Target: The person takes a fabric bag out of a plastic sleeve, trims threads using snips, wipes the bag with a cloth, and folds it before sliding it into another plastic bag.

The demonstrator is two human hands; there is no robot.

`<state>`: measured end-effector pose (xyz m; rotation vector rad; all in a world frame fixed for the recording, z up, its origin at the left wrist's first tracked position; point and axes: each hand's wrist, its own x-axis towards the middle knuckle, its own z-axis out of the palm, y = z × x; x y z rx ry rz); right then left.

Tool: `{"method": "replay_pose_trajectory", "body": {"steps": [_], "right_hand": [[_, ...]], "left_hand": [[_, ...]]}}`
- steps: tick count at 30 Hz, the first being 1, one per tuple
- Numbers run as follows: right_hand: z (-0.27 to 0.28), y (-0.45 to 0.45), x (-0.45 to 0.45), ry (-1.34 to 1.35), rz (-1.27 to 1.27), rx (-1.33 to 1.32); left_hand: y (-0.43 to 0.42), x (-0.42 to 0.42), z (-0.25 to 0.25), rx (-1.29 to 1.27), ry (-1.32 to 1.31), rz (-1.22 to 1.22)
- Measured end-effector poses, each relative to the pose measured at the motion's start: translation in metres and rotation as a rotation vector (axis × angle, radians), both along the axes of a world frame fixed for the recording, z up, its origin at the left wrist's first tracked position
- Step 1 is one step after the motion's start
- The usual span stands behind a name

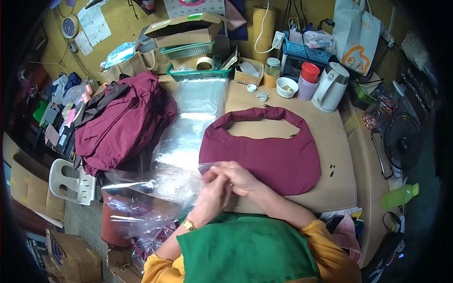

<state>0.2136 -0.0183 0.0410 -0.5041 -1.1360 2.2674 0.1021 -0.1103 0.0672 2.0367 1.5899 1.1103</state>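
Note:
A clear plastic bag (pixel 141 207) spreads leftward from my two hands, over the table's front edge. My left hand (pixel 211 195), with a gold watch at the wrist, has its fingers closed on the plastic. Beside it my right hand (pixel 237 178) touches the left one, its fingers pinched at the bag's edge. Both hands are over the lower left part of a maroon shoulder bag (pixel 264 158), which lies flat with its strap loop toward the back. Left of it lies a stack of clear plastic bags (pixel 196 101).
A maroon fabric pile (pixel 122 122) covers the table's left side. Along the back stand green baskets (pixel 203 74), a jar (pixel 272 70), a white bowl (pixel 287 87), a red-lidded cup (pixel 307 85) and a kettle (pixel 331 87). A white stool (pixel 85 186) stands at left.

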Motion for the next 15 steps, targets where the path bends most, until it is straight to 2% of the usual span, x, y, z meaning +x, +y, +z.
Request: {"method": "replay_pose_trajectory", "body": {"steps": [2, 6, 8, 10, 12, 13, 15], "right_hand": [[-0.001, 0.0, 0.029, -0.085, -0.179, 0.042], [-0.02, 0.0, 0.074, -0.085, -0.334, 0.158], [-0.021, -0.004, 0.087, -0.084, -0.386, 0.164], [-0.018, -0.006, 0.097, -0.081, -0.349, 0.255], [-0.01, -0.007, 0.104, -0.043, -0.36, 0.217], [-0.006, -0.006, 0.109, -0.102, -0.428, 0.281], [-0.012, 0.001, 0.119, -0.225, -0.509, 0.324]], "left_hand": [[0.01, 0.017, -0.003, -0.053, 0.022, -0.138], [0.022, 0.03, 0.03, -0.147, 0.077, -0.337], [0.033, 0.033, 0.044, 0.231, 0.077, -0.177], [0.046, 0.037, 0.062, 0.287, 0.339, 0.023], [0.063, 0.022, 0.039, 0.064, 0.44, -0.022], [0.072, 0.016, 0.032, -0.122, 0.308, -0.12], [0.077, 0.017, 0.028, -0.184, 0.269, -0.156]]}}
